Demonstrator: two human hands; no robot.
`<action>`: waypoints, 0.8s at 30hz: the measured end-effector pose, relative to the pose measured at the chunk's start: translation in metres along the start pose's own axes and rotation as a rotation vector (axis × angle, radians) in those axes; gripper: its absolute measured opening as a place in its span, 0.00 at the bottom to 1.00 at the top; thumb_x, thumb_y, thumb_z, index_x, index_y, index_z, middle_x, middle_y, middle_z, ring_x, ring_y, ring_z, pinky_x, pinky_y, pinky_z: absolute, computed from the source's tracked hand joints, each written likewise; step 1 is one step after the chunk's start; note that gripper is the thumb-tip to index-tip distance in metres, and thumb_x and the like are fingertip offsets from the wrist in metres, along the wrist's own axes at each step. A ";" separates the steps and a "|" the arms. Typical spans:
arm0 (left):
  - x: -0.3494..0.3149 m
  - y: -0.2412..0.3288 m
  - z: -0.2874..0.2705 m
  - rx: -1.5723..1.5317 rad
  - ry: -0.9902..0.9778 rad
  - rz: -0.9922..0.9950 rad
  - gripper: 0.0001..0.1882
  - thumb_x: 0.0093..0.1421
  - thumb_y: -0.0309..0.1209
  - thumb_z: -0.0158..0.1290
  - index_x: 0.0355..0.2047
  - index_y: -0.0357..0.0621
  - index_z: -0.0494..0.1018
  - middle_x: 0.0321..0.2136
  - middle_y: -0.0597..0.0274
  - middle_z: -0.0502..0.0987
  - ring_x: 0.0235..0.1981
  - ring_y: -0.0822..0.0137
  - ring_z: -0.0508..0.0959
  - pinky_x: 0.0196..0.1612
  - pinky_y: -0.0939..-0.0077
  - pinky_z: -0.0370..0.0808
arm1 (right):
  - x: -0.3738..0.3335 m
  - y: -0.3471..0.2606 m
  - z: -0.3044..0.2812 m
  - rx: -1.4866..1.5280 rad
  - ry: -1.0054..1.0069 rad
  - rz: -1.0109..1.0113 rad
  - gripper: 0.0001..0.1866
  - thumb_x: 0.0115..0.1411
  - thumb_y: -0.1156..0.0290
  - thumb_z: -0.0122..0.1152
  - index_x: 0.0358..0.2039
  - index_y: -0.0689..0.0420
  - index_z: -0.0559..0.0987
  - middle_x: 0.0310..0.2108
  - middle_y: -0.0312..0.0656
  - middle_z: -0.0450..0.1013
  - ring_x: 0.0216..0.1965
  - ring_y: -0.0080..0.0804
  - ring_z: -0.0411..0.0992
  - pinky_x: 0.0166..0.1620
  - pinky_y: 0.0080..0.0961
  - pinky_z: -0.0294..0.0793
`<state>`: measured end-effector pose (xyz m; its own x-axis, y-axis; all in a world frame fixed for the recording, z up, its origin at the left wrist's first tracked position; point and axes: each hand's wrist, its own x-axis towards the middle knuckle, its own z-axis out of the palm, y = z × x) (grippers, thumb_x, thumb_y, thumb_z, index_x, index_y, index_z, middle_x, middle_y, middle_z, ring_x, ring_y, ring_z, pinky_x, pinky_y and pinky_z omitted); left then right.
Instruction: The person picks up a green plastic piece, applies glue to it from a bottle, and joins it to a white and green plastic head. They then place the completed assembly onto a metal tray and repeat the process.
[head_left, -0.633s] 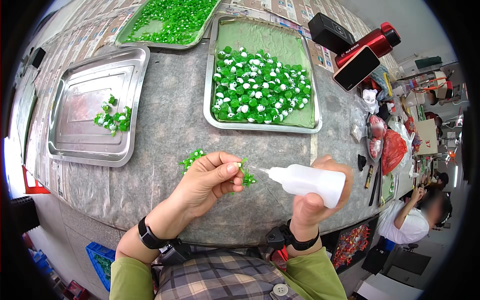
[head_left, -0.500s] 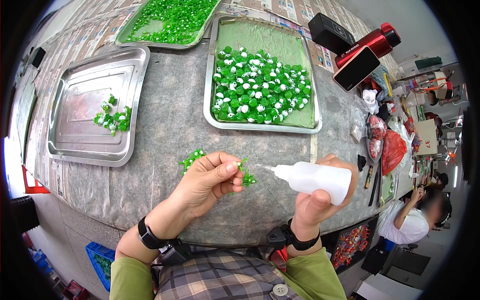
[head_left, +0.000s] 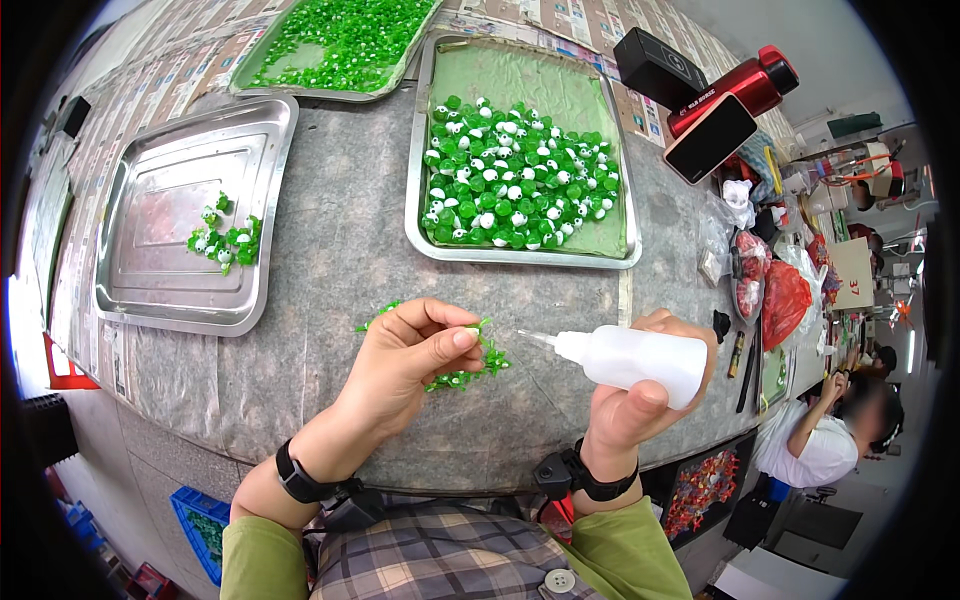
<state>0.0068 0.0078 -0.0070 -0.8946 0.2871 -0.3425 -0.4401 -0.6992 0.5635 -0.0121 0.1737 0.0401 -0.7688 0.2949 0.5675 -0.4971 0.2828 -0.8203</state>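
Between the thumb and forefinger of my left hand (head_left: 395,365) is a small green plastic piece (head_left: 484,326), mostly hidden by the fingertips. My right hand (head_left: 640,405) is wrapped round a white squeeze bottle (head_left: 650,366), tipped sideways. Its thin clear nozzle (head_left: 536,337) points at the green piece, a short gap away. Below the left fingers lies a loose pile of small green pieces (head_left: 482,368) on the grey table cover (head_left: 340,215). Ahead stands a metal tray (head_left: 540,257) heaped with green and white round beads (head_left: 515,170).
A metal tray (head_left: 180,318) at left holds a few joined green-and-white pieces (head_left: 228,240). Another tray (head_left: 335,92) of green bits sits at the back. A phone (head_left: 711,138), red flask (head_left: 735,90) and black box (head_left: 658,68) stand at right. A co-worker (head_left: 825,440) sits far right.
My left hand has moved slightly left, its lower fingers no longer showing beneath the thumb, so more of the green pile shows. The bottle has shifted a little to the right.
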 end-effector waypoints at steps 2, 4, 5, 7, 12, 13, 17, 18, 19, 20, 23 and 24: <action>-0.001 0.000 0.000 0.077 0.054 0.063 0.06 0.51 0.25 0.50 0.31 0.38 0.70 0.24 0.62 0.73 0.25 0.73 0.73 0.31 0.82 0.72 | -0.002 0.000 -0.001 -0.012 -0.026 0.017 0.32 0.41 0.40 0.55 0.22 0.60 0.61 0.20 0.35 0.55 0.18 0.23 0.55 0.21 0.19 0.53; 0.000 0.000 -0.001 0.099 0.049 0.140 0.07 0.50 0.23 0.51 0.32 0.38 0.70 0.25 0.62 0.73 0.26 0.73 0.73 0.32 0.82 0.72 | -0.003 0.003 -0.003 -0.025 -0.050 0.035 0.32 0.41 0.39 0.55 0.22 0.60 0.62 0.20 0.35 0.55 0.18 0.23 0.55 0.21 0.19 0.53; 0.000 0.000 -0.001 0.100 0.047 0.139 0.07 0.50 0.23 0.51 0.32 0.38 0.70 0.25 0.62 0.73 0.26 0.73 0.73 0.32 0.82 0.72 | -0.003 0.006 -0.006 0.041 -0.081 0.025 0.31 0.39 0.43 0.60 0.25 0.60 0.64 0.20 0.36 0.60 0.18 0.22 0.59 0.21 0.17 0.56; 0.000 0.000 0.000 0.093 0.055 0.152 0.07 0.50 0.23 0.51 0.32 0.37 0.70 0.25 0.61 0.74 0.27 0.73 0.74 0.32 0.83 0.72 | -0.003 0.008 -0.009 0.107 -0.110 0.016 0.30 0.37 0.46 0.64 0.28 0.60 0.66 0.20 0.37 0.64 0.19 0.22 0.62 0.21 0.15 0.58; 0.000 0.002 0.000 0.102 0.065 0.152 0.07 0.50 0.22 0.51 0.32 0.37 0.70 0.25 0.60 0.74 0.27 0.73 0.74 0.32 0.82 0.72 | -0.003 0.008 -0.008 0.115 -0.156 0.004 0.29 0.37 0.49 0.65 0.29 0.60 0.67 0.20 0.37 0.65 0.19 0.22 0.63 0.22 0.15 0.59; -0.001 0.002 0.000 0.104 0.068 0.152 0.07 0.50 0.22 0.51 0.32 0.37 0.70 0.25 0.60 0.74 0.27 0.73 0.74 0.33 0.82 0.72 | -0.003 0.009 -0.008 0.117 -0.156 0.004 0.29 0.37 0.49 0.65 0.29 0.60 0.67 0.20 0.37 0.65 0.19 0.22 0.63 0.22 0.15 0.59; 0.000 0.001 0.001 0.098 0.063 0.151 0.07 0.50 0.22 0.51 0.32 0.37 0.69 0.25 0.60 0.74 0.27 0.73 0.74 0.33 0.82 0.72 | -0.003 0.010 -0.007 0.109 -0.156 -0.006 0.29 0.38 0.49 0.65 0.29 0.60 0.67 0.21 0.37 0.65 0.20 0.22 0.63 0.23 0.16 0.60; 0.001 0.001 0.001 0.092 0.057 0.146 0.07 0.50 0.22 0.51 0.32 0.37 0.69 0.25 0.60 0.74 0.27 0.73 0.74 0.33 0.82 0.72 | -0.003 0.010 -0.007 0.100 -0.148 -0.002 0.29 0.38 0.49 0.65 0.29 0.61 0.67 0.22 0.38 0.65 0.20 0.22 0.63 0.23 0.16 0.60; 0.001 0.000 0.001 0.088 0.056 0.144 0.07 0.50 0.22 0.51 0.32 0.37 0.69 0.26 0.60 0.74 0.27 0.73 0.74 0.33 0.82 0.72 | -0.003 0.009 -0.007 0.102 -0.148 -0.003 0.29 0.38 0.49 0.65 0.29 0.61 0.67 0.22 0.38 0.65 0.20 0.22 0.63 0.23 0.16 0.60; 0.001 0.000 0.001 0.089 0.055 0.146 0.07 0.50 0.22 0.51 0.32 0.37 0.69 0.26 0.60 0.74 0.27 0.73 0.74 0.33 0.82 0.72 | -0.002 0.008 -0.007 0.053 -0.114 -0.005 0.29 0.40 0.46 0.61 0.27 0.61 0.65 0.22 0.37 0.62 0.20 0.23 0.61 0.24 0.18 0.60; 0.000 0.001 0.003 0.089 0.054 0.137 0.07 0.50 0.23 0.51 0.31 0.37 0.69 0.25 0.60 0.73 0.27 0.73 0.74 0.32 0.82 0.72 | 0.006 0.011 -0.019 0.048 0.027 0.028 0.29 0.41 0.48 0.60 0.29 0.62 0.64 0.24 0.38 0.61 0.22 0.25 0.62 0.26 0.19 0.62; -0.001 0.002 0.003 0.091 0.067 0.137 0.07 0.50 0.23 0.51 0.31 0.38 0.69 0.25 0.60 0.73 0.27 0.73 0.74 0.32 0.81 0.73 | 0.012 0.013 -0.027 0.095 0.132 0.066 0.29 0.40 0.52 0.64 0.31 0.62 0.64 0.26 0.39 0.64 0.23 0.25 0.65 0.27 0.18 0.65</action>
<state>0.0066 0.0080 -0.0034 -0.9410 0.1468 -0.3049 -0.3220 -0.6655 0.6734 -0.0170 0.2060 0.0387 -0.7448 0.4291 0.5110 -0.4876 0.1729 -0.8558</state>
